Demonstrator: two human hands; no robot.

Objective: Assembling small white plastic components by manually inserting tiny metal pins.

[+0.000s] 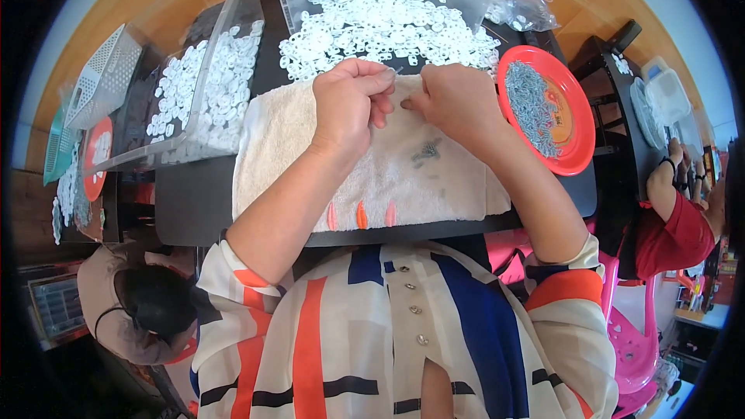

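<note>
Over the far part of a cream towel (283,159), my left hand (349,105) pinches a small thin grey piece (398,70) between thumb and fingertips. My right hand (459,105) is close beside it, fingers curled inward; whatever they hold is hidden. Just beyond both hands lies a large heap of small white plastic pieces (372,23). A small cluster of grey metal pieces (425,155) rests on the towel below my right hand. To the right, a red plate (580,136) carries a pile of similar thin grey metal pieces (531,101).
A clear plastic bin (213,70) with more white pieces stands at the left. Beyond it are a white perforated basket (105,77) and another red plate (98,157). A clear bag (528,4) lies at the back right. People sit at both sides, near a pink chair (628,341).
</note>
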